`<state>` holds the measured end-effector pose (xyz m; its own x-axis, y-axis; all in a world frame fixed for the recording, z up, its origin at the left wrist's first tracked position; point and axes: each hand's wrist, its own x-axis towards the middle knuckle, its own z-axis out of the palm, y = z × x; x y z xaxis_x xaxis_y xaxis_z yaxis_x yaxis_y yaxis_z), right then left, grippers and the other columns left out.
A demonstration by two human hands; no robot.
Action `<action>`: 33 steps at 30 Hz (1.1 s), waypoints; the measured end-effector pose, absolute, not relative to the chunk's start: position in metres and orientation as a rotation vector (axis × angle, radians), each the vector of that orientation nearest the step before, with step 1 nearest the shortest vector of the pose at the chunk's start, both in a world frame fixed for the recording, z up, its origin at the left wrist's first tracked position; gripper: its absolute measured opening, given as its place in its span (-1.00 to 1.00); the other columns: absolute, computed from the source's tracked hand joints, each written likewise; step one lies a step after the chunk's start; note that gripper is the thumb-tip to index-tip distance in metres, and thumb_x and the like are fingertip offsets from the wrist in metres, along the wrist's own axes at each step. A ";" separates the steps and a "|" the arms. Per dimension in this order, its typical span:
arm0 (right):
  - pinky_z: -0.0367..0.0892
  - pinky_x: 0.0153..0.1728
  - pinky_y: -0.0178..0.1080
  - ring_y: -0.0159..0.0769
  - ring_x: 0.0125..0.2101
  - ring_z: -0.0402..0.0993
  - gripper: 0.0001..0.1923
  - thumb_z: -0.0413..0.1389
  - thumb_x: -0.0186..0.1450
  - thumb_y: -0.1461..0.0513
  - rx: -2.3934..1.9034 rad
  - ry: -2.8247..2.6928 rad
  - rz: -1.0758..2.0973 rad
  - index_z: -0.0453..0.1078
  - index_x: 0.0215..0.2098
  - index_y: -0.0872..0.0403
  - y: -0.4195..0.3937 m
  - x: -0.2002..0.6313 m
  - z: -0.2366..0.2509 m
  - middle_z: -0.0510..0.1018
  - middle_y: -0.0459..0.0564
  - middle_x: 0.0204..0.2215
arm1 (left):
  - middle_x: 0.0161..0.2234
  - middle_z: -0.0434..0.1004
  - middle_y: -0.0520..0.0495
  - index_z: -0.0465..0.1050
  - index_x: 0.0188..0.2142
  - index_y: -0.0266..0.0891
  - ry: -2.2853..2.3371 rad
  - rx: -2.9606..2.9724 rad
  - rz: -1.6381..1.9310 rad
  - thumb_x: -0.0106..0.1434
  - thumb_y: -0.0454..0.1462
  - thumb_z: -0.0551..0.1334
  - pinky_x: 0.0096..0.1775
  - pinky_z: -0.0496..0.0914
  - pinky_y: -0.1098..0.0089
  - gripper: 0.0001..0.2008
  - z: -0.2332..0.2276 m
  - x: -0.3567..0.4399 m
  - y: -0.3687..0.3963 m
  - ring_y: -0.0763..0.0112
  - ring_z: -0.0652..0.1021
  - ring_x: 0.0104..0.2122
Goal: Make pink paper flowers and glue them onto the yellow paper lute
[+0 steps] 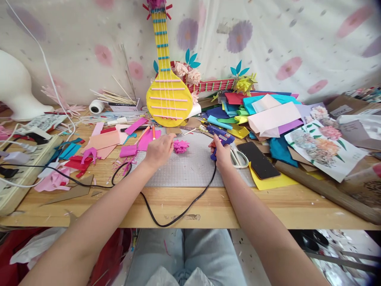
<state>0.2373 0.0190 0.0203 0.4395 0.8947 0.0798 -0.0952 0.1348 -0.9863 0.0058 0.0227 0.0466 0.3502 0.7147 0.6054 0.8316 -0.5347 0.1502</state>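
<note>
My left hand [160, 150] is closed, fingers pinched together over the grey cutting mat [190, 174]. Right at its fingertips is a small fringed magenta paper flower [181, 147], which it appears to grip by the base; the exact contact is hidden. My right hand [222, 153] is wrapped round the handle of a blue hot glue gun [220, 136], whose nozzle points left toward the flower. From the handle a black cord [178, 217] loops over the table's front edge and runs left. White-handled scissors [239, 158] lie just right of my right hand.
A yellow paper lute [169, 99] stands behind the mat. Coloured paper sheets [274, 115], a black phone [258, 160] and a wooden stick [327, 190] lie to the right. Leftward are paper scraps [101, 143], a power strip [32, 169] and a box of skewers [125, 104].
</note>
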 end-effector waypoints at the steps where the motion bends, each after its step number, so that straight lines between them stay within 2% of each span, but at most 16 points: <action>1: 0.09 -0.71 -0.41 -0.56 -0.72 0.15 -0.59 0.14 0.08 -0.07 -1.229 -0.858 0.856 0.28 -0.64 0.08 0.019 0.236 0.020 0.39 -0.13 -0.68 | -0.30 0.55 -0.10 0.31 -0.07 -0.23 -1.342 -2.444 -0.854 0.20 -0.39 0.07 -0.26 0.39 0.34 -0.70 0.048 0.009 0.025 0.29 0.55 -0.24; 7: 0.08 -0.70 -0.40 -0.55 -0.71 0.16 -0.60 0.13 0.10 -0.05 -1.247 -0.917 0.850 0.28 -0.64 0.09 0.018 0.233 0.020 0.40 -0.12 -0.66 | -0.24 0.53 -0.19 0.27 0.02 -0.29 -1.222 -2.512 -0.519 0.26 -0.40 -0.03 -0.27 0.38 0.34 -0.65 0.059 0.018 0.028 0.28 0.54 -0.23; 12: 0.08 -0.69 -0.39 -0.55 -0.72 0.15 -0.59 0.12 0.11 -0.05 -1.243 -0.919 0.853 0.28 -0.65 0.09 0.020 0.234 0.020 0.39 -0.13 -0.68 | -0.18 0.52 -0.22 0.23 0.08 -0.32 -1.223 -2.519 -0.363 0.24 -0.41 -0.03 -0.28 0.38 0.33 -0.60 0.064 0.017 0.029 0.24 0.53 -0.20; 20: 0.09 -0.69 -0.39 -0.55 -0.72 0.14 -0.58 0.13 0.09 -0.07 -1.228 -0.927 0.851 0.27 -0.65 0.08 0.019 0.234 0.021 0.39 -0.13 -0.68 | -0.20 0.52 -0.18 0.18 0.14 -0.30 -1.303 -2.533 -0.468 0.22 -0.41 -0.01 -0.26 0.37 0.32 -0.53 0.062 0.015 0.034 0.22 0.52 -0.18; 29: 0.10 -0.68 -0.39 -0.52 -0.72 0.14 -0.54 0.10 0.10 -0.11 -1.283 -0.974 0.842 0.29 -0.65 0.09 0.019 0.235 0.019 0.33 -0.14 -0.73 | -0.20 0.51 -0.22 0.25 0.08 -0.28 -1.250 -2.572 -0.626 0.23 -0.39 0.00 -0.23 0.38 0.30 -0.60 0.048 0.018 0.035 0.22 0.50 -0.15; 33: 0.09 -0.69 -0.39 -0.54 -0.72 0.14 -0.55 0.12 0.10 -0.09 -1.280 -0.953 0.854 0.30 -0.65 0.10 0.017 0.234 0.023 0.35 -0.12 -0.70 | -0.24 0.51 -0.23 0.25 0.08 -0.29 -1.243 -2.593 -0.569 0.25 -0.39 -0.01 -0.22 0.37 0.29 -0.60 0.047 0.021 0.036 0.21 0.50 -0.17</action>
<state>0.2335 0.0169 0.0225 0.3813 0.9191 0.0989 0.0022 0.1060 -0.9944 0.0211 0.0358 0.0468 0.5698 0.7013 0.4283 0.7825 -0.6223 -0.0220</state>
